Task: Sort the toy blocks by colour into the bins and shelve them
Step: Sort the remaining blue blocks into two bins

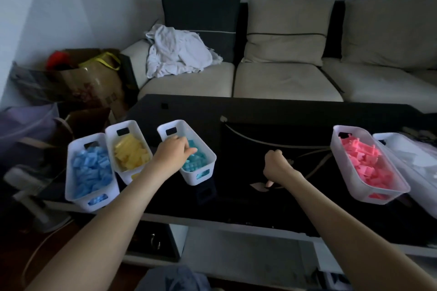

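Note:
Four white bins stand on the black table (260, 111). At the left are a bin of blue blocks (91, 172), a bin of yellow blocks (132, 153) and a bin of teal blocks (197, 163). A bin of pink blocks (364, 165) stands at the right. My left hand (173, 153) hangs over the teal bin with its fingertips bunched and pointing down at the blocks. Whether it pinches a block is hidden. My right hand (276, 164) is a closed fist just above the table's middle, and nothing shows in it.
A fifth white bin (387, 138) with pale contents stands at the far right, touching the pink bin. A beige sofa (283, 78) with a white cloth (175, 52) lies behind the table. Bags and a cardboard box (94, 82) crowd the left. A low shelf (236, 241) runs under the tabletop.

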Demonstrator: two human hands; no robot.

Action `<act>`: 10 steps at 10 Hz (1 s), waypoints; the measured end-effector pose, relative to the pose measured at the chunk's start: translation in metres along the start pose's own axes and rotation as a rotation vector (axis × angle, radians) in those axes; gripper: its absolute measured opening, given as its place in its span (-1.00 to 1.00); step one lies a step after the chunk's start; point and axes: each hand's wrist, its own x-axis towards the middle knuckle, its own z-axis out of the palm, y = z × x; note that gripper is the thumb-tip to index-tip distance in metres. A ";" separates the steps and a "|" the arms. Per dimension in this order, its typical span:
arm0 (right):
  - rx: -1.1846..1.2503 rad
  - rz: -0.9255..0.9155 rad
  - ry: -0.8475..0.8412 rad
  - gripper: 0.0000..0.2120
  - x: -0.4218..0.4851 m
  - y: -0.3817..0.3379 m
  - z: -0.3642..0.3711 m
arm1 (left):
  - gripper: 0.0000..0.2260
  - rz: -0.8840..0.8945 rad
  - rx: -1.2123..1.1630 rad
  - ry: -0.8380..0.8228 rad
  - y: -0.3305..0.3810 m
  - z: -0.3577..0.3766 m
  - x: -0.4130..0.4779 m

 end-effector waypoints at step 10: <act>0.345 -0.581 0.192 -0.76 0.018 -0.084 0.013 | -0.75 -0.057 -0.067 0.164 0.027 0.004 -0.018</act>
